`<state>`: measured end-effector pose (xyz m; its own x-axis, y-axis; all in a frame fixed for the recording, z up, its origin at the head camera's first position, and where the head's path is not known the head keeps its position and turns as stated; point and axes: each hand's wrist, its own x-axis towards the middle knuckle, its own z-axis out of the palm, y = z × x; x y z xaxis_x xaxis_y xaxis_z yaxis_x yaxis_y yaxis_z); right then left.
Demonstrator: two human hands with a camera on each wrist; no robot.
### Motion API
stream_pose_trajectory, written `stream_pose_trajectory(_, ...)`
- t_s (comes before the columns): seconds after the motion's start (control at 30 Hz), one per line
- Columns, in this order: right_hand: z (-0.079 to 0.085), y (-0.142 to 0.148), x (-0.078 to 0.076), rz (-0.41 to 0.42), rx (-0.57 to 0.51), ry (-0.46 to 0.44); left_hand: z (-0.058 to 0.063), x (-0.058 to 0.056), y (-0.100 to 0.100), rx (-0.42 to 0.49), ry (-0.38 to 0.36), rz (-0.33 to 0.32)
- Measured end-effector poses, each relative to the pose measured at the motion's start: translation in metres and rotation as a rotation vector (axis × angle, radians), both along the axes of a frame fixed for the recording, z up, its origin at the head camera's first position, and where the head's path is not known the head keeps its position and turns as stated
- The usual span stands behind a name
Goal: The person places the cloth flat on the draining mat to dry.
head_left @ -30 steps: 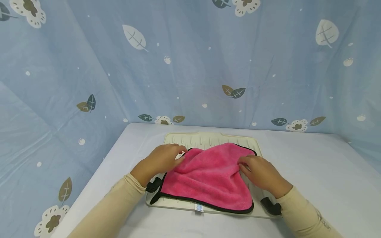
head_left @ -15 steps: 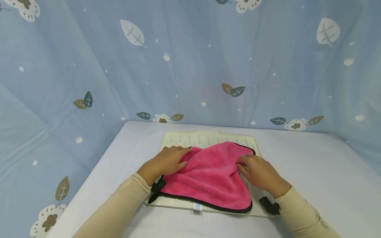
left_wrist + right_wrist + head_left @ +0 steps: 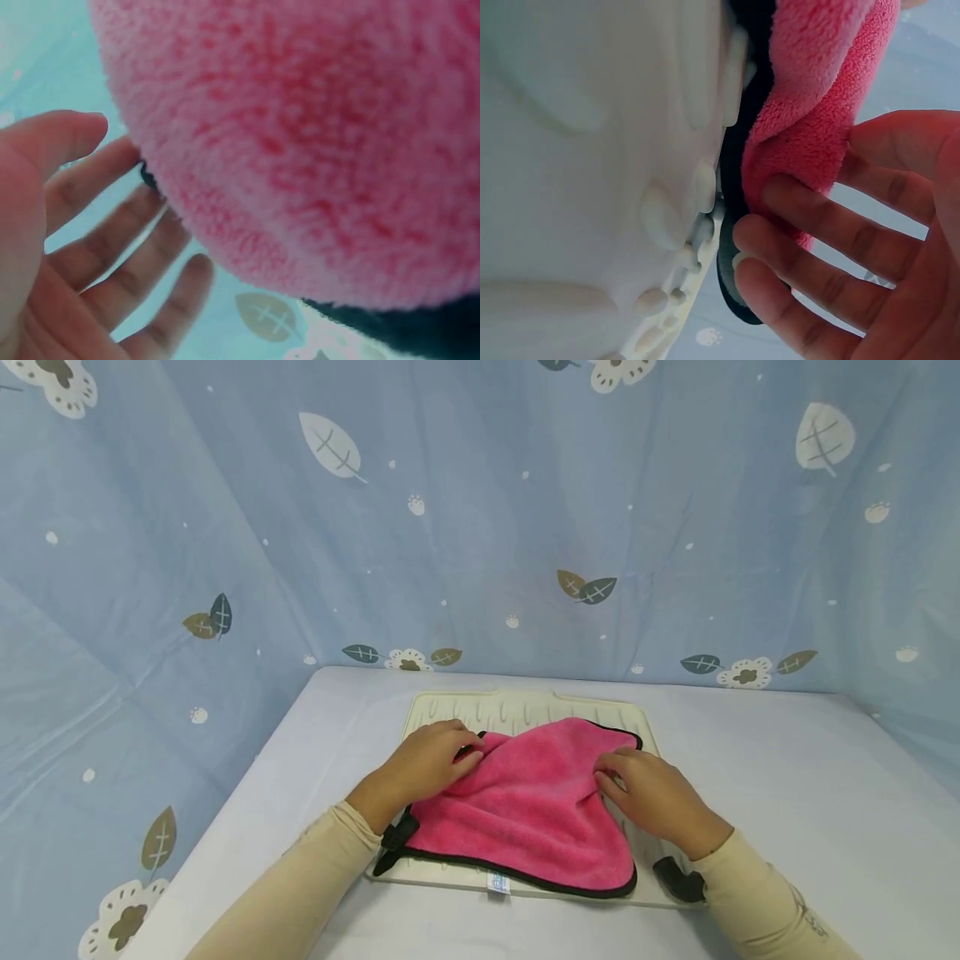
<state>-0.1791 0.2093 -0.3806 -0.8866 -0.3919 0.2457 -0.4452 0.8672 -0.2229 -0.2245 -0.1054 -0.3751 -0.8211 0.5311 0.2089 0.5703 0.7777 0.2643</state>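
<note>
Pink fluffy cloth (image 3: 532, 802) lies on tray (image 3: 480, 712), over its middle & near half, rumpled, w/ soft folds running across approx. L to R. Black trim (image 3: 585, 891) borders cloth; its front run sits just inside tray's near edge. White tag (image 3: 498, 882) w/ blue print pokes out from under that trim, across tray's near edge.

L hand (image 3: 423, 764) is at tray's L side, fingers loose & spread, thumb well apart from them. Fingertips reach cloth's L edge; L wrist cam has them right at pink pile, can't tell how firm the contact is. R hand (image 3: 663, 797) is over tray's R side, narrow, pinching a fold of cloth btwn thumb & fingers; creases fan out from that spot. R wrist cam: thumb on pink side, other fingertips by trim, tray surface close by.

Tray is cream, w/ rows of raised ridges showing along its far strip, plus a bit bare at R. Black wrist device (image 3: 401, 832) is over tray's near L corner, under L wrist; black R device (image 3: 678, 878) is at tray's near R corner. Beige L sleeve (image 3: 300, 877) & R sleeve (image 3: 765, 893) come in from tray's near side, R one w/ dark print.

White tabletop (image 3: 810, 768) extends all round tray. Beyond tray's far edge: blue curtain (image 3: 465, 527), leaf/flower/paw prints.
</note>
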Motion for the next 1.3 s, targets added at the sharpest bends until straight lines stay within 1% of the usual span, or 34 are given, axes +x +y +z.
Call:
stream_pose_trajectory(0.13, -0.001, -0.001, 0.0, 0.001, -0.011, 0.028, 0.002, 0.002, 0.002, 0.037, 0.036, 0.013)
stream_pose_trajectory(0.4, -0.002, -0.001, 0.001, -0.016, -0.028, 0.052, 0.002, 0.004, 0.002, 0.073, 0.067, 0.007)
stream_pose_trajectory(0.5, -0.002, -0.001, 0.001, -0.026, -0.041, 0.059, 0.003, 0.004, 0.001, 0.072, 0.084, 0.017)
stream_pose_trajectory(0.7, 0.0, -0.002, 0.001, -0.051, -0.053, 0.085, 0.009, 0.005, -0.004, 0.057, 0.095, 0.057)
stream_pose_trajectory(0.8, 0.001, -0.002, 0.001, -0.057, -0.056, 0.085, 0.012, 0.006, -0.005, 0.046, 0.078, 0.08)
stream_pose_trajectory(0.87, 0.0, -0.002, 0.002, -0.059, -0.055, 0.076, 0.013, 0.007, -0.006, 0.021, 0.055, 0.088)
stream_pose_trajectory(1.07, -0.001, 0.0, 0.002, -0.062, -0.044, 0.035, 0.014, 0.008, -0.005, -0.057, -0.023, 0.083)
stream_pose_trajectory(1.17, -0.001, 0.001, 0.001, -0.055, -0.041, -0.003, 0.011, 0.008, -0.004, -0.076, -0.041, 0.078)
stream_pose_trajectory(1.3, -0.002, 0.003, 0.0, -0.053, -0.038, -0.076, 0.007, 0.007, -0.004, -0.072, -0.038, 0.071)
